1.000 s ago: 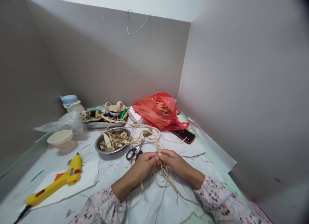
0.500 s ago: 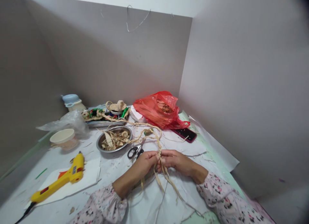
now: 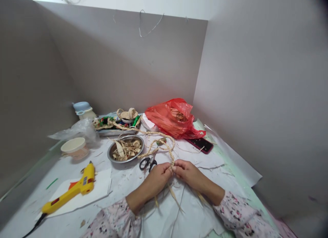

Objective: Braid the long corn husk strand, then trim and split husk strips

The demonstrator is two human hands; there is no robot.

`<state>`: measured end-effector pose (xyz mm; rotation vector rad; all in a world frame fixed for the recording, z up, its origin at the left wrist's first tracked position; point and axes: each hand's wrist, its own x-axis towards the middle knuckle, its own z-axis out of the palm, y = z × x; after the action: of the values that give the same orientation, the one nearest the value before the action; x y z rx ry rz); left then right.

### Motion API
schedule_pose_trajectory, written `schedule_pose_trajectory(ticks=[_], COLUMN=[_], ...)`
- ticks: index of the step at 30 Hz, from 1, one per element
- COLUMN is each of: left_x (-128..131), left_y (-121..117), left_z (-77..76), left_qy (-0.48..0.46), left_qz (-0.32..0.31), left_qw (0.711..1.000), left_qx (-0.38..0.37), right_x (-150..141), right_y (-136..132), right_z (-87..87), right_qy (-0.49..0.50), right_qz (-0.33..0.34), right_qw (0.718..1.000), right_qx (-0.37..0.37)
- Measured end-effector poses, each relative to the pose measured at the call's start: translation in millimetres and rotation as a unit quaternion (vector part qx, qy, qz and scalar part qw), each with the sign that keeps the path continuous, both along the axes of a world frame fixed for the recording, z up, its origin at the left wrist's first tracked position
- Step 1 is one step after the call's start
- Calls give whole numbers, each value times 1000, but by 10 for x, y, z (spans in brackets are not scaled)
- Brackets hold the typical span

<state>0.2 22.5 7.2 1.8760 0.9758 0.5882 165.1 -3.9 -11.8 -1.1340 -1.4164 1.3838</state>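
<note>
Left hand (image 3: 162, 173) and right hand (image 3: 187, 173) both pinching straw braid (image 3: 172, 156) at near end, loose strands (image 3: 175, 197) trailing below. Braid loops across white-covered worktop (image 3: 123, 185), one stretch reaching tray (image 3: 115, 132). Scissors (image 3: 150, 163) just beyond left hand; metal bowl (image 3: 125, 161) of scraps farther left, glue gun (image 3: 86, 185) on paper (image 3: 102, 188).

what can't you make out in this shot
All in the head view:
How the strands cross at the working end of the braid: covered by the left hand and right hand.
Most of what is in the bag: hidden by its own red plastic.
The phone's far corner: under the bag.
Label on the glue gun: too small to read.
Far end of its cord: cut off by the bottom edge.
</note>
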Motion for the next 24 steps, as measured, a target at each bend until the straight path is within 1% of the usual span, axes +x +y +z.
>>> schedule_pose_trajectory(ticks=[2,5,8,11,14,19,21,24], left_x=[-10,-9,0,2,-7,-13,-5,17], left_y=[-7,-36,-69,-92,-104,-111,-128,-184], left_z=[3,12,24,21,-5,-20,5,55], left_qy=[46,84,109,120,128,169,175,168], left_qz=[14,14,17,20,28,96,116,123], left_qw=[998,994,989,987,984,966,963,966], left_qx=[37,74,94,104,121,169,166,155], right_x=[-22,-42,-54,-66,-76,-94,-106,-127], right_y=[-10,-38,-70,-93,-100,-86,-81,-72], right_z=[-9,-8,8,19,14,-9,-19,-42], right_qy=[-45,-121,-192,-233,-255,-269,-262,-246], right_qz=[-38,-84,-110,-123,-130,-149,-157,-161], right_qw=[998,987,970,956,947,940,940,946], right_qx=[24,62,99,129,145,149,153,140])
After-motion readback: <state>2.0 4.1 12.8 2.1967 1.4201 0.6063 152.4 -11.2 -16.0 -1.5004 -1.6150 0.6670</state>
